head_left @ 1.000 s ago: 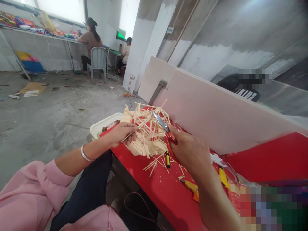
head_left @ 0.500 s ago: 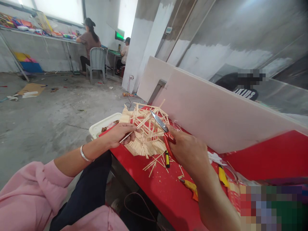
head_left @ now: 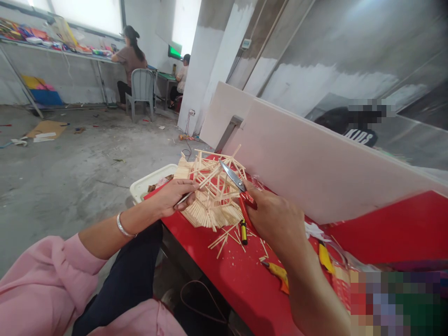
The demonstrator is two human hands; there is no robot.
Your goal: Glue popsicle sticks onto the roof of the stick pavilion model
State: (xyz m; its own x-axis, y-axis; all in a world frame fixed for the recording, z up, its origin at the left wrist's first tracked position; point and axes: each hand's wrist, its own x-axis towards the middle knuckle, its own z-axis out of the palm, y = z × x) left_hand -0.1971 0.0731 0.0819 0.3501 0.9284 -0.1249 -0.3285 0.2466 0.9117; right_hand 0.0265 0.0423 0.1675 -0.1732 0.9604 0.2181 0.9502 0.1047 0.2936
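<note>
Between the fingers of my left hand (head_left: pixel 178 192) is a thin wooden stick (head_left: pixel 206 181), slanting up to the right. My right hand (head_left: pixel 271 207) is closed around the red handles of a pair of scissors (head_left: pixel 233 176). Their metal blades point up and left, over a structure built of thin wooden sticks (head_left: pixel 220 215). Its lower part is a fan of sticks laid side by side, with a loose lattice above. Whether the blades touch any stick I cannot tell. Several loose sticks (head_left: pixel 220 242) lie on the red table (head_left: pixel 224 275) beside a yellow and black tube-shaped object (head_left: pixel 244 232).
A yellow glue gun (head_left: pixel 276 270) rests near my right forearm. Left of the table stands a cream tub (head_left: pixel 138 186). A tall white board (head_left: pixel 287 154) rises along the table's far side, with a person in a black cap (head_left: pixel 360 133) behind it. Two people sit farther back.
Both hands keep nearly the same place. The stick's near end has tipped slightly in my left hand; the view has shifted a little.
</note>
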